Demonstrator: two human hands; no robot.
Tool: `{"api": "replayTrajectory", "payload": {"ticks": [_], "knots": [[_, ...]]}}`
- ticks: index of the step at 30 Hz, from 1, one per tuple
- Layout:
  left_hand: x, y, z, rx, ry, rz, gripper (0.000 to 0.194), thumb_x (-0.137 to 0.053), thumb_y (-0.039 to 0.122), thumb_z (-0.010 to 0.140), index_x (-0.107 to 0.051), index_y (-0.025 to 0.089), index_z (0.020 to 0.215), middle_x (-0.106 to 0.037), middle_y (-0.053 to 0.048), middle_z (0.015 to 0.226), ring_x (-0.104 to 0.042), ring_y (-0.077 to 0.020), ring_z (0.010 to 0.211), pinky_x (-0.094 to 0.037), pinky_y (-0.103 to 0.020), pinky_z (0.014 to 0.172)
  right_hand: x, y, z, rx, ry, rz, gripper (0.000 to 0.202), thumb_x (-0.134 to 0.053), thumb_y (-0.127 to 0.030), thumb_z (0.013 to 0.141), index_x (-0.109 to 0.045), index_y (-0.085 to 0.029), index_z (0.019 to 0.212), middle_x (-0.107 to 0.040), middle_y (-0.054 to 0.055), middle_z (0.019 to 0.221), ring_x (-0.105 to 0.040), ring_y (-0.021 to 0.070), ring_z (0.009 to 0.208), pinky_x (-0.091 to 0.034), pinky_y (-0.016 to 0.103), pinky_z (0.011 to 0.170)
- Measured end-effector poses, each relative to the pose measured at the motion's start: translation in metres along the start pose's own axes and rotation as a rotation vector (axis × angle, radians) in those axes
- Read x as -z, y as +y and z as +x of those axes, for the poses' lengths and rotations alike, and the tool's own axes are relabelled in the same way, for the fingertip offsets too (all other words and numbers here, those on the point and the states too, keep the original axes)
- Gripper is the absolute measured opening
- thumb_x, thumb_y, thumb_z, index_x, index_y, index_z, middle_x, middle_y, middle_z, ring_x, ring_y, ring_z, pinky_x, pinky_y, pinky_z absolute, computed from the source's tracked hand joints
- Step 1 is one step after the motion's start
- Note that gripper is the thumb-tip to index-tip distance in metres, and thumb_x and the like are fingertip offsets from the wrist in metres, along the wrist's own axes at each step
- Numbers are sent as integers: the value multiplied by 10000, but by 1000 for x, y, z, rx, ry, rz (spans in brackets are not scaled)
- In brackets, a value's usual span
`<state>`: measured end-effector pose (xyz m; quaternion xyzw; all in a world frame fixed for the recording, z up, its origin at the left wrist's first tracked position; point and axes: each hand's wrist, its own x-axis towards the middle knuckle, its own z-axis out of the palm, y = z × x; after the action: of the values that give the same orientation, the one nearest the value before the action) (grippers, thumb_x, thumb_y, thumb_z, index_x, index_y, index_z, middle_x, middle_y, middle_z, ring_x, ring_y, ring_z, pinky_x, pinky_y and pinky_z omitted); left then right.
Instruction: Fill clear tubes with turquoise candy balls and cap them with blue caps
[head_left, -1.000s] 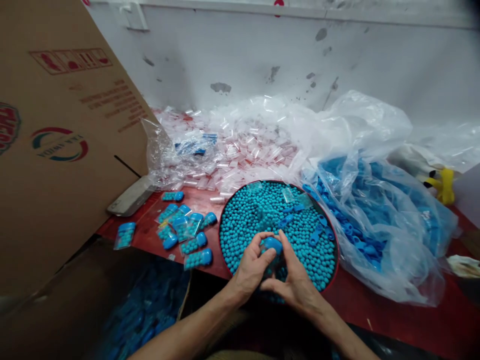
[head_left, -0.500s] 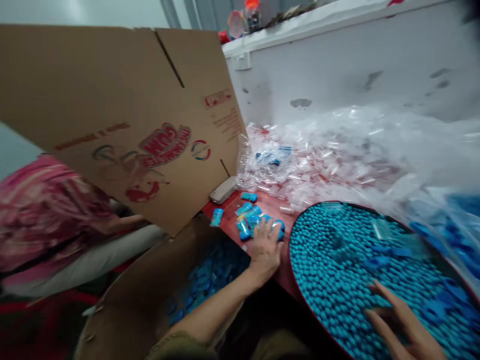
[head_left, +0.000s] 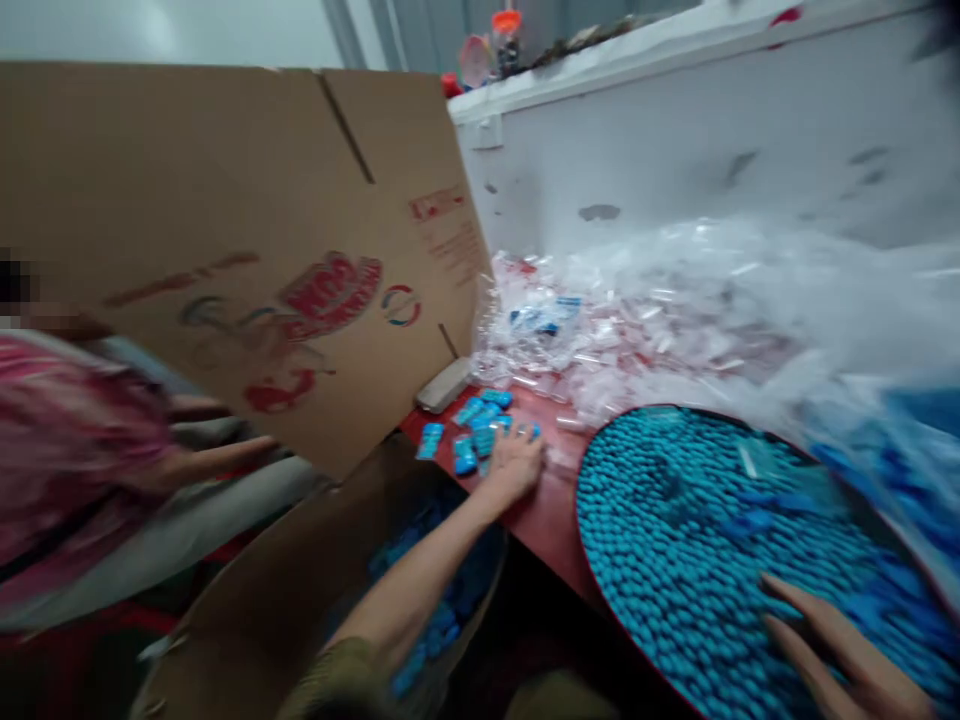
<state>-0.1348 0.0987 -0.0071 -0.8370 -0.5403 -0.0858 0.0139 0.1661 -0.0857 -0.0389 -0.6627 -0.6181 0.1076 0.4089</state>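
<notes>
My left hand [head_left: 516,462] lies over a cluster of small blue packets [head_left: 480,438] on the red tabletop [head_left: 551,505], fingers stretched out and touching the nearest ones. Part of the cluster is hidden beneath the fingers. Over the near right side of a round tray [head_left: 582,520] full of small blue balls [head_left: 667,540] hovers my right hand [head_left: 851,655], thumb and finger apart with nothing seen between them. Several blue plastic pieces [head_left: 750,515] lie on the balls. Below my left forearm, an open cardboard box [head_left: 247,600] holds many blue items [head_left: 442,625].
A tall printed cardboard flap [head_left: 360,220] rises at the left. Clear plastic pieces [head_left: 660,320] pile up along the white wall [head_left: 660,150]. A grey block [head_left: 442,386] sits by the flap. Another person in a pink top [head_left: 82,440] works at far left.
My left hand has slid left along the tabletop, and the blue packets under it have bunched further left. My right hand has shifted slightly right and down over the balls.
</notes>
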Motion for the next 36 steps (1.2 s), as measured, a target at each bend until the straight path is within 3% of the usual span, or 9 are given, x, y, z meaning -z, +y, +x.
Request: {"api": "replayTrajectory", "payload": {"ticks": [2,4,8,13,17,22,29,33,36], "knots": [[3,-8,1,12,46,-23,305,-341,122,787,-570,159,986,-482,-153,1165,-344,-329,1131,-184,-575,901,10,-8,4,-13,9,-34,314,-502,-409,735,-568,-227,982,-627,53,962,-589,238,877,-483,374,790],[4,-7,3,70,192,5,335,-343,105,778,-554,177,1029,-475,-130,1187,-329,-324,1150,-203,-533,916,14,-16,13,-5,5,-68,274,-454,-342,783,-557,-208,999,-610,58,1001,-569,219,931,-455,370,843],[11,35,1,-53,260,-279,302,-337,210,826,-541,175,1046,-600,-93,969,-525,-220,900,-374,-361,815,10,-30,44,35,-37,-118,234,-402,-252,823,-561,-204,988,-590,69,1010,-550,202,952,-440,368,850],[16,115,7,-193,75,-599,273,-387,231,814,-505,188,1056,-604,-58,963,-557,-161,844,-407,-270,756,-6,-40,82,29,-205,-243,290,-403,-179,808,-512,-185,1077,-563,79,1049,-545,195,948,-441,332,813],[-3,145,18,-119,-128,-603,281,-532,270,723,-497,191,990,-607,-39,850,-568,-175,764,-398,-262,667,-20,-40,94,-48,-235,-387,309,-406,-150,800,-490,-154,1097,-564,97,1043,-538,196,947,-424,305,803],[-19,147,26,-120,-180,-641,162,-522,255,718,-521,201,871,-583,-8,724,-543,-153,682,-365,-235,618,-28,-47,87,-24,-313,-494,277,-394,-147,820,-498,-207,1070,-563,58,977,-512,161,929,-393,240,766],[-4,137,18,-255,-255,-876,103,-429,239,750,-483,187,821,-533,13,720,-503,-133,687,-367,-233,659,-9,-57,68,26,-350,-497,181,-349,-160,853,-520,-203,891,-540,29,860,-510,132,784,-355,202,629],[-2,141,7,-271,-377,-1046,129,-436,212,737,-491,178,849,-545,6,777,-500,-134,751,-370,-242,706,-6,-54,51,38,-361,-467,198,-340,-138,846,-503,-201,939,-532,18,833,-501,116,706,-321,200,568],[-3,143,3,-217,-566,-1221,129,-466,221,716,-488,161,829,-527,20,710,-489,-106,665,-384,-210,618,3,-49,47,37,-455,-436,162,-382,-143,817,-527,-199,865,-538,0,764,-495,110,670,-303,201,552]]}}
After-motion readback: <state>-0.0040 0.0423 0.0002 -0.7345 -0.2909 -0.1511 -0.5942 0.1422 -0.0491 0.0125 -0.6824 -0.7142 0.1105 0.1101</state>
